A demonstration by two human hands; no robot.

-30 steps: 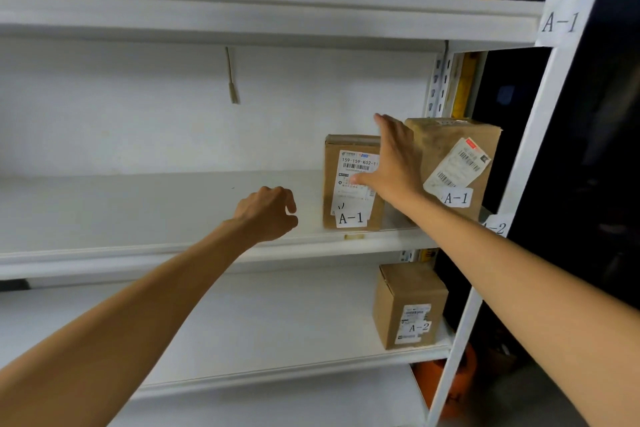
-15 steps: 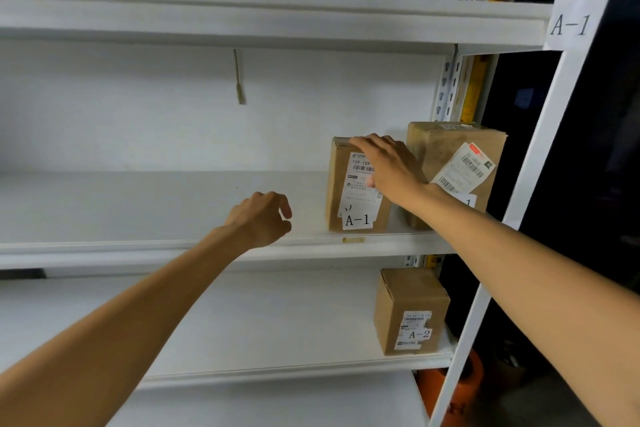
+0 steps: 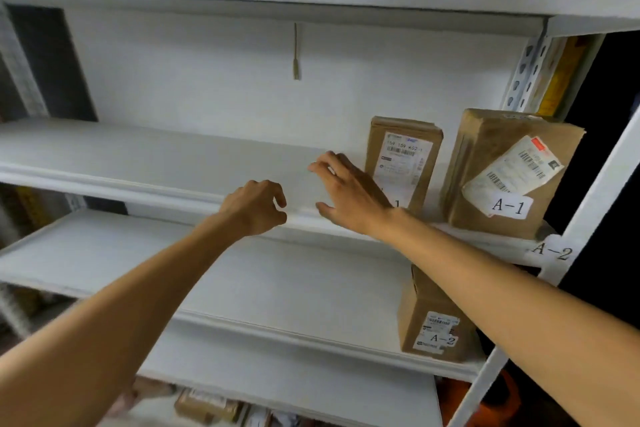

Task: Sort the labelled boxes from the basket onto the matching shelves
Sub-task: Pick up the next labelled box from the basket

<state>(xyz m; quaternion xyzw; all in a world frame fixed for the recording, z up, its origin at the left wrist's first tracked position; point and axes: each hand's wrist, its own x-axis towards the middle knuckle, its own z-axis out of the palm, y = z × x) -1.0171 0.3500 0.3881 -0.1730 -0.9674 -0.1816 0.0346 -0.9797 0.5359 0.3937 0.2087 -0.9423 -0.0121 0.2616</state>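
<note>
The right hand is in front of the narrow A-1 box, fingers spread wide and holding nothing. The left hand is loosely curled, also empty.

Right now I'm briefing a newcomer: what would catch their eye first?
A narrow brown cardboard box and a bulkier brown cardboard box labelled A-1 stand at the right end of the white shelf. The right hand spreads open before the narrow one; a brown A-2 box sits one shelf down.
</note>
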